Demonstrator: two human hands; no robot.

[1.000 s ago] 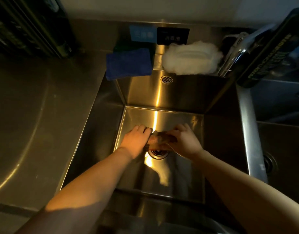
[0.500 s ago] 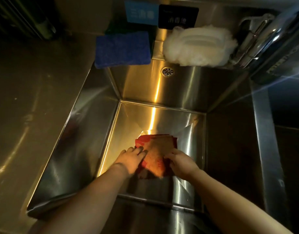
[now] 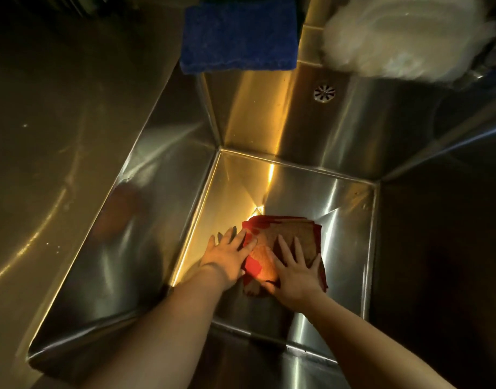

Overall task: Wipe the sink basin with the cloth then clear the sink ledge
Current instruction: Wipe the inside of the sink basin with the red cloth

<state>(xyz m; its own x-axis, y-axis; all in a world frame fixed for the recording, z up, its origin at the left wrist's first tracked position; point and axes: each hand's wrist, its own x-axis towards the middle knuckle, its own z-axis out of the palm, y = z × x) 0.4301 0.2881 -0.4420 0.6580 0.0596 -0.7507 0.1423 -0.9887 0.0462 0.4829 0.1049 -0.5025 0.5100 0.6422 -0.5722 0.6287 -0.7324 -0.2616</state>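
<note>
Right hand: the right hand (image 3: 294,272) lies flat, palm down and fingers spread, on the near right part of the cloth; it presses and grasps nothing.
Left hand: the left hand (image 3: 228,256) is also flat and splayed, just beside the right one; its fingertips overlap the cloth's left edge, while the palm rests on bare steel.
Cloth: the red and tan cloth (image 3: 286,234) is folded and lies on the basin floor, under both hands and reaching beyond the fingertips toward the back wall.
Sink basin: the steel sink basin (image 3: 325,192) surrounds the hands, its floor bare beyond the cloth and to its right; a strong yellow glare runs along the floor edge left of the left hand.
Overflow: a small round overflow grille (image 3: 324,92) sits high on the back wall, well beyond the fingertips.
Ledge, far left: a blue sponge (image 3: 238,37) lies on the back ledge, its front edge overhanging the basin, well apart from the hands.
Ledge, far right: a white fluffy pad (image 3: 409,37), blurred, rests beside the sponge without touching it.
Counter: a steel counter (image 3: 58,136) spreads out left of the left forearm.
</note>
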